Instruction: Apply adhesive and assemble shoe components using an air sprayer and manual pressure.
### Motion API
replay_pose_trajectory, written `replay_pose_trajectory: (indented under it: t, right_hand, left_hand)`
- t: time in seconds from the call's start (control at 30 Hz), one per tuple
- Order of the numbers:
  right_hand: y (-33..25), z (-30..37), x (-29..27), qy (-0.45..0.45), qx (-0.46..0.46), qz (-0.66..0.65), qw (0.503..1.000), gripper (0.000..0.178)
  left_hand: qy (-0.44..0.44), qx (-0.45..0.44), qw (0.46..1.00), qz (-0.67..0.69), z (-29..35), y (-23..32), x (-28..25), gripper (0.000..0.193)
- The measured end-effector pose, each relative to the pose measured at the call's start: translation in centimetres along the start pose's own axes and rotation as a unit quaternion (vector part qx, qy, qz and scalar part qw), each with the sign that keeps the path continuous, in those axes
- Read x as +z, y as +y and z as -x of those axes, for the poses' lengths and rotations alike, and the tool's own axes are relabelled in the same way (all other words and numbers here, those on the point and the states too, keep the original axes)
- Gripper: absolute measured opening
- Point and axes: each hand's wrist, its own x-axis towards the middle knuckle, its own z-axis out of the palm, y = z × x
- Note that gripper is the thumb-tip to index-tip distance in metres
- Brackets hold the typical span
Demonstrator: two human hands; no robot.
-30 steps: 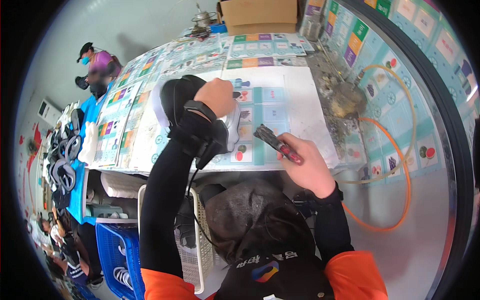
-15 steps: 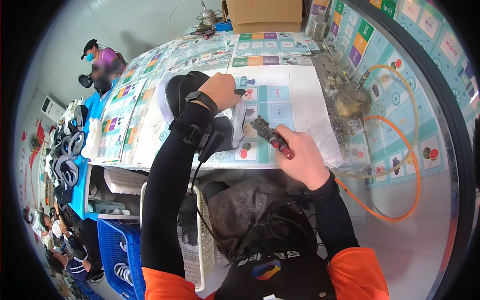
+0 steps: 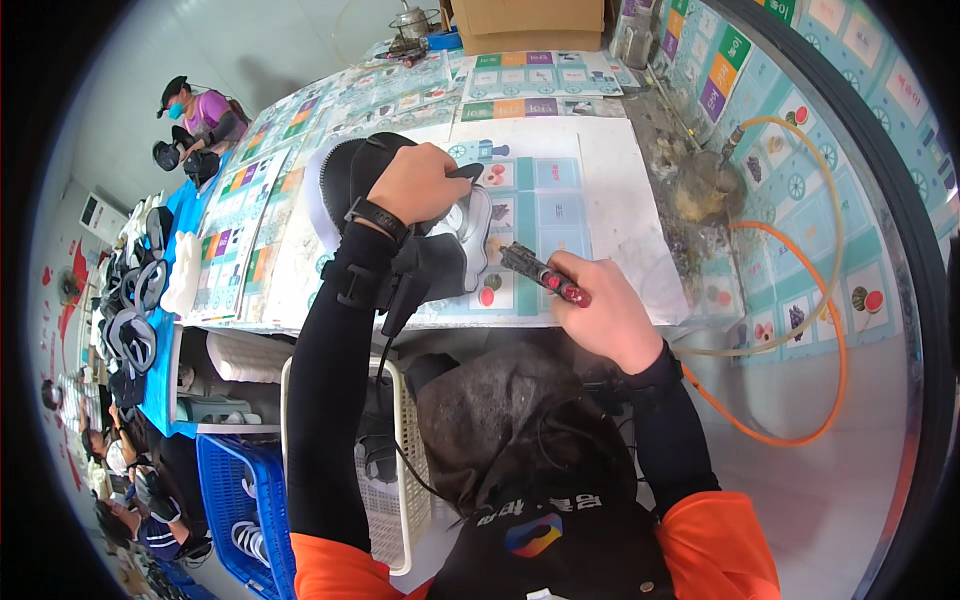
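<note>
My left hand (image 3: 415,185) is closed on a black shoe (image 3: 345,170) with a pale sole edge, which lies tilted on the work table. The fingers press into the dark upper, and part of the shoe is hidden under my hand and wrist. To the right, my right hand (image 3: 610,315) grips a short, dark, crusted tool (image 3: 528,268) with red parts near the fingers. Its blackened end points toward the shoe, a small gap apart from it. I cannot make out the tool's exact kind.
Paper sheets cover the table (image 3: 620,220). An orange hose (image 3: 840,370) loops at the right beside a crusted pot (image 3: 705,195). A cardboard box (image 3: 530,25) stands at the back. Below left are a white basket (image 3: 415,480) and a blue crate (image 3: 225,490); another person (image 3: 210,115) works beyond.
My left hand has shifted slightly left, its wrist turning a little. The right hand and tool have moved only slightly. The person beyond has changed posture.
</note>
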Motion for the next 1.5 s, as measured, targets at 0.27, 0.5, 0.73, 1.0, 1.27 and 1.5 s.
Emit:
replay_pose_trajectory:
  t: [0.27,0.5,0.73,1.0,1.27,1.5]
  right_hand:
    - [0.2,0.2,-0.3,-0.073,0.019,-0.067,0.995,0.025]
    - [-0.7,1.1,-2.3,-0.072,0.108,-0.311,0.942,0.02]
    - [-0.1,0.6,-0.8,0.0,0.049,-0.183,0.982,0.02]
    - [2.0,0.1,0.9,0.071,0.062,-0.066,0.993,0.018]
    - [2.3,-0.2,2.2,0.024,0.051,-0.072,0.996,0.015]
    - [1.4,0.3,2.5,0.004,0.053,-0.069,0.996,0.016]
  left_hand:
    - [0.06,0.02,0.997,0.052,4.4,0.1,0.2,0.03]
    - [0.445,0.01,0.875,-0.193,5.3,-1.4,-2.5,0.02]
    - [0.326,0.087,0.938,-0.076,6.1,1.9,6.7,0.025]
    - [0.247,0.054,0.958,0.138,6.3,3.3,6.2,0.019]
    - [0.207,0.023,0.961,0.184,9.3,2.2,6.0,0.02]
    - [0.183,0.006,0.954,0.238,12.1,0.8,6.4,0.021]
